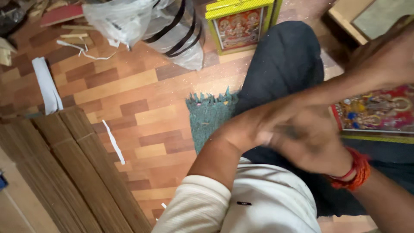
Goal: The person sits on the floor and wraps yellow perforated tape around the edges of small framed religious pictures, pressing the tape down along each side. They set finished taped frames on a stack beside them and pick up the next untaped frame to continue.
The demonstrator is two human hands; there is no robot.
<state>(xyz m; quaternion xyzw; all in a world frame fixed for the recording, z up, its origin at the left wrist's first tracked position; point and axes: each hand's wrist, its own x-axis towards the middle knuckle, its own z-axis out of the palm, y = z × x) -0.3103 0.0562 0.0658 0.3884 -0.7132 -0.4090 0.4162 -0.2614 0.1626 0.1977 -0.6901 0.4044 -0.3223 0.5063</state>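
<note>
Left hand (254,125): pressed against the right, grip blurred, cannot tell.
Right hand (312,144): cupped over the left, red wristband (355,170), near picture (377,110).

Warm even indoor light, hands (297,133) motion-blurred, soft shadows

I have one view only, from the camera worn on the head, so nothing is shared with a second view. It looks steeply down and slightly forward over my lap, close enough that my left hand (254,129) and right hand (315,144) fill the middle and blur. The brown wood-pattern floor (142,99) spreads to the left and top, and the frame sits tilted, so its boards run slantwise across the picture.
</note>
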